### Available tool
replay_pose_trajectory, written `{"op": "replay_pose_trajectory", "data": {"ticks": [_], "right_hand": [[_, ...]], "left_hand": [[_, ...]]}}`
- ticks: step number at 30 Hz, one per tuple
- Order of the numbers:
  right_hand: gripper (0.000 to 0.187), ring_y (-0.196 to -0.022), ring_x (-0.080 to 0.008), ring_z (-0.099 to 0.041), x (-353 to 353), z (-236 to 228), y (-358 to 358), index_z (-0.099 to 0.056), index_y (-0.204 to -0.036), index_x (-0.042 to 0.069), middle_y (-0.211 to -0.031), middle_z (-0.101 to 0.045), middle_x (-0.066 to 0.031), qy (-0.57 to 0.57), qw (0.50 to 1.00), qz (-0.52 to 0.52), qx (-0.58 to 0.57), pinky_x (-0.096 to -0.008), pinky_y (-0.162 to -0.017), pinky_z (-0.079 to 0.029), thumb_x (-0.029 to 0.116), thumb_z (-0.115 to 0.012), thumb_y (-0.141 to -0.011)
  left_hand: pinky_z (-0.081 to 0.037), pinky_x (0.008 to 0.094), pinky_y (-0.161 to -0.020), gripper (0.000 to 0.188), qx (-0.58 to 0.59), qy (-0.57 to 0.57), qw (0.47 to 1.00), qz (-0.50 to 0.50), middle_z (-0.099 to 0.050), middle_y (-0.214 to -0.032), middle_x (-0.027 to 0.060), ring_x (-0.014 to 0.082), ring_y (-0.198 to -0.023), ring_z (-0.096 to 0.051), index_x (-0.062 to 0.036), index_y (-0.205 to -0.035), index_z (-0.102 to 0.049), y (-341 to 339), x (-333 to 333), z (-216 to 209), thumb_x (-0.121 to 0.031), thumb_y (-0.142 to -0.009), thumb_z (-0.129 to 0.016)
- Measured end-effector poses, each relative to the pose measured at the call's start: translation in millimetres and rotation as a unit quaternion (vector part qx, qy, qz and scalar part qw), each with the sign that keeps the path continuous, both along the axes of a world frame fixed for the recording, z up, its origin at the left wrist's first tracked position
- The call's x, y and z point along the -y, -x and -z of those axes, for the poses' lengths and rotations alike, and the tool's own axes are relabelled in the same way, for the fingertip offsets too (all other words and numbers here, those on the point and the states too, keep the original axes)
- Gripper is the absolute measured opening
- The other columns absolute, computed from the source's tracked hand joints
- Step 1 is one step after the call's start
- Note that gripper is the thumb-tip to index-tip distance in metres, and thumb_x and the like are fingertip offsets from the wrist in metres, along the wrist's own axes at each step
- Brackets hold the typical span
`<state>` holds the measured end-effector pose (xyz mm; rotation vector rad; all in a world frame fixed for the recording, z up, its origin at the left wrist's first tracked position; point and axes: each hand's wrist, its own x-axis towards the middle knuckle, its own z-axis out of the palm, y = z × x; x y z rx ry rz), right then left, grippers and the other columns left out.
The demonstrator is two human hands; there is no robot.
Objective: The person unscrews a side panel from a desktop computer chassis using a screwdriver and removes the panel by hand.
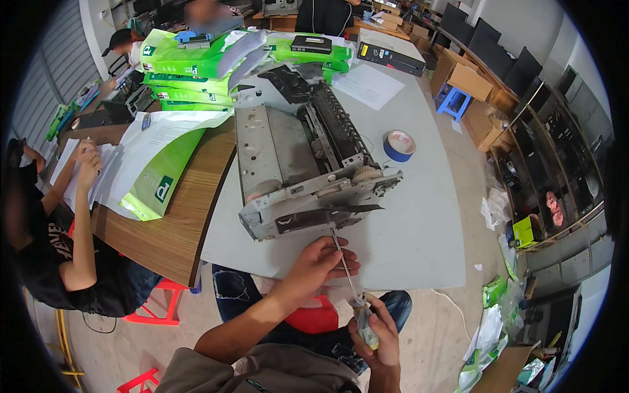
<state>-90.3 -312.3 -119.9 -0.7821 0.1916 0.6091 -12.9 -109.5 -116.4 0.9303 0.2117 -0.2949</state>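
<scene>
A stripped-down printer chassis (282,150) of grey metal with black rollers and gears sits on the pale table in front of me. My right hand (380,331) grips the handle of a long screwdriver (347,272) near the table's front edge. Its thin shaft slants up and left, with the tip at the chassis's near side. My left hand (321,265) is just below that side, thumb and fingers around the shaft close to the tip. Some clear plastic seems to lie about the handle.
A tape roll (399,145) with a blue outside lies right of the chassis, near a white sheet (368,86). Green paper packs (190,59) are stacked at the back left. On the left, a person (65,229) sits at a wooden table (173,226). A metal rack (557,164) stands at right.
</scene>
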Motion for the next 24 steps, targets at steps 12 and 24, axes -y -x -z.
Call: {"op": "replay_pose_trajectory", "data": {"ticks": [12,24], "right_hand": [[0.056,-0.047,-0.0076,-0.045,-3,-1,-6,-0.036,-0.141,0.007,-0.087,-0.061,-0.0120,0.062,0.998,-0.008,0.016,-0.0203,-0.036,-0.027,0.014,-0.064,-0.093],[0.054,-0.059,-0.0159,-0.061,-26,-22,3,-0.038,-0.141,0.003,-0.092,-0.066,-0.0137,0.464,0.839,-0.025,0.284,-0.0267,-0.051,-0.047,0.009,-0.061,-0.093]], "left_hand": [[-0.054,0.0421,-0.095,0.024,0.024,0.003,0.999,-0.028,-0.059,-0.111,0.0146,0.0281,-0.104,-0.063,0.0022,-0.123,-0.046,1,3,8,-0.008,-0.102,-0.047],[-0.051,0.0426,-0.075,0.027,0.251,-0.628,0.737,0.015,-0.066,-0.090,0.0176,0.0368,-0.089,-0.065,0.0016,-0.112,-0.059,39,-10,-70,-0.015,-0.091,-0.063]]}}
